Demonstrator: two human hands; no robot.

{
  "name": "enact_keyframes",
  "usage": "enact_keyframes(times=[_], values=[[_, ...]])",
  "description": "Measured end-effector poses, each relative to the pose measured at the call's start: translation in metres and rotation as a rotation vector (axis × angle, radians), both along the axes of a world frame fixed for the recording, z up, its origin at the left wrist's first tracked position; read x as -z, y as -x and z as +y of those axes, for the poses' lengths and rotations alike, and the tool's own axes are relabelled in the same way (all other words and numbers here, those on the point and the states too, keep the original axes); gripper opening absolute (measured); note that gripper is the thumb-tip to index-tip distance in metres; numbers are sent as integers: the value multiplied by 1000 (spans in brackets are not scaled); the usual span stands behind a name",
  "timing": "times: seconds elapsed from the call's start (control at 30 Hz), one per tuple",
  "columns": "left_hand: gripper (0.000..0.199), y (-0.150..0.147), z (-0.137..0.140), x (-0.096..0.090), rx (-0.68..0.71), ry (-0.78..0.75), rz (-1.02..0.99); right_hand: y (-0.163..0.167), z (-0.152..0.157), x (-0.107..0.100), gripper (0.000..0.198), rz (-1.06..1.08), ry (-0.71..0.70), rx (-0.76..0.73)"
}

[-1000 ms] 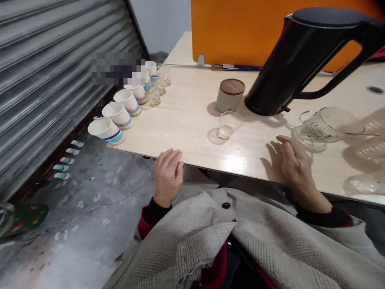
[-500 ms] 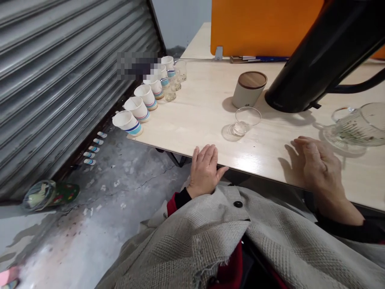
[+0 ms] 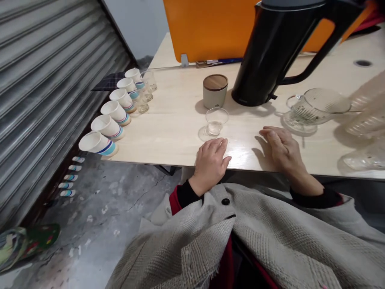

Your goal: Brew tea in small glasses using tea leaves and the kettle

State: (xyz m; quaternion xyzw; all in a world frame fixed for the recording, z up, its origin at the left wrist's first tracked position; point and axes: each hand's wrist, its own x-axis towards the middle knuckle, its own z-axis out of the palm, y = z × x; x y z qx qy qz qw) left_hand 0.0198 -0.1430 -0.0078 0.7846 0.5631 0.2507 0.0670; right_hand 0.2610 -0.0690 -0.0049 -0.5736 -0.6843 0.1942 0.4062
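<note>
My left hand (image 3: pixel 211 162) lies palm down on the front edge of the table, empty, with its fingers stretched out. Just beyond its fingertips stands a small clear glass cup (image 3: pixel 216 122). On its outer side rests my right hand (image 3: pixel 284 149), thumb uppermost and fingers loosely extended, with nothing seen in it. A ribbed glass pitcher (image 3: pixel 313 110), with bits of green leaf in it, stands beyond and to the right of that hand. Behind the small cup are a grey canister with a wooden lid (image 3: pixel 214 92) and a tall black electric kettle (image 3: pixel 258 56).
Several paper cups (image 3: pixel 106 126) line the table's left edge, with small glasses (image 3: pixel 142 105) beside them. Stacked clear plastic cups (image 3: pixel 367 120) lie at the right. An orange divider (image 3: pixel 207 32) stands at the back. A bin (image 3: pixel 27 245) is on the floor near the shutter (image 3: pixel 54 80).
The view has swung right, bringing the plastic cups into sight. My left hand has slid forward and right on the table, closer to the small glass cup. My right hand stays near the pitcher.
</note>
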Motion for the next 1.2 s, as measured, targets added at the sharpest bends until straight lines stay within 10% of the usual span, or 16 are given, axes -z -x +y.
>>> enact_keyframes(times=[0.33,0.53,0.83,1.2], values=[[34,-17,19,5,19,-94,217,-7,6,9,38,-57,-12,-72],[26,-11,15,5,7,-138,-20,-9,7,13,37,-98,-42,-91],[24,23,44,-50,-141,-468,-262,-11,9,16,33,-262,-136,-161],[12,28,99,-34,-195,-380,-376,-7,11,14,42,-99,-41,-90]])
